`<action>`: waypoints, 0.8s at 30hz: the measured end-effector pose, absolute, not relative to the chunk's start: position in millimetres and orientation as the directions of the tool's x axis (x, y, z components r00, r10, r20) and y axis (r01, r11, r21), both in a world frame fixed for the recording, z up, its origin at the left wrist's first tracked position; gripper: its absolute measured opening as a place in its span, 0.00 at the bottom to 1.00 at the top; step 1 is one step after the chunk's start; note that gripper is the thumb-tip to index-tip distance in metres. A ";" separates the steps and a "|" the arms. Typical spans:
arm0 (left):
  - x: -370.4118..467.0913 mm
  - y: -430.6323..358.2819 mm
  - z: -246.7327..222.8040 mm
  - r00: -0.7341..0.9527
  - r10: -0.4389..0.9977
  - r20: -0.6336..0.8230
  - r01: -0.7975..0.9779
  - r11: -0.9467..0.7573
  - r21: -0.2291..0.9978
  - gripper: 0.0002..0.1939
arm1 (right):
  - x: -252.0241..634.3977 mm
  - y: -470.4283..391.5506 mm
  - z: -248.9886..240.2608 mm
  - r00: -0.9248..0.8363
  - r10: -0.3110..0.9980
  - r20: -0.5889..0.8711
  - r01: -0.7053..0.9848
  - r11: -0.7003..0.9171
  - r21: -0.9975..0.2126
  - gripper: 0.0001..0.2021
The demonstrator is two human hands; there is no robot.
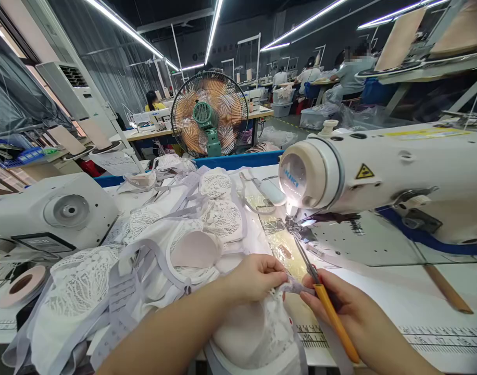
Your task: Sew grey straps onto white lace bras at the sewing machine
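My left hand (258, 277) is closed in a pinch on the lavender-grey edging of a white lace bra (258, 333), near the table's front edge. Close beside it, my right hand (336, 304) holds a tool with a long orange handle (335, 323) and slim dark metal tips pointing up toward the sewing area. Its thumb and finger also pinch the same lavender-grey band (295, 285). Beyond the tool tips is the lit needle area of a white sewing machine (379, 172). The lower part of the bra runs out of view.
More white lace bras (82, 281) are heaped on the left. A second machine head (59, 208) and a tape roll (23, 286) stand farther left. A wooden-looking stick (448, 289) and a printed ruler (445, 338) are at right. A large fan (209, 112) stands behind the table; people sit farther back.
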State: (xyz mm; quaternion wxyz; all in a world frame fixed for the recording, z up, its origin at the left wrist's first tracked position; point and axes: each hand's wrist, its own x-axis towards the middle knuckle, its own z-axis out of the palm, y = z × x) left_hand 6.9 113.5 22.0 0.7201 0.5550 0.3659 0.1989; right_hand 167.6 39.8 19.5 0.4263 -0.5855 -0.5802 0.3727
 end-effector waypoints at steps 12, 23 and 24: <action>2.7 114.8 23.7 0.706 0.642 -0.298 0.101 0.325 0.940 0.11 | 175.8 56.7 8.3 0.082 0.996 -0.041 0.343 -0.067 -0.937 0.14; 4.2 117.2 16.5 0.715 0.646 -0.266 0.025 0.357 0.934 0.14 | 166.0 38.4 11.7 0.134 0.984 0.120 0.535 0.031 -0.844 0.04; 4.1 117.0 15.8 0.713 0.650 -0.265 0.019 0.360 0.933 0.15 | 165.8 40.5 11.2 0.135 0.985 0.109 0.524 0.022 -0.851 0.03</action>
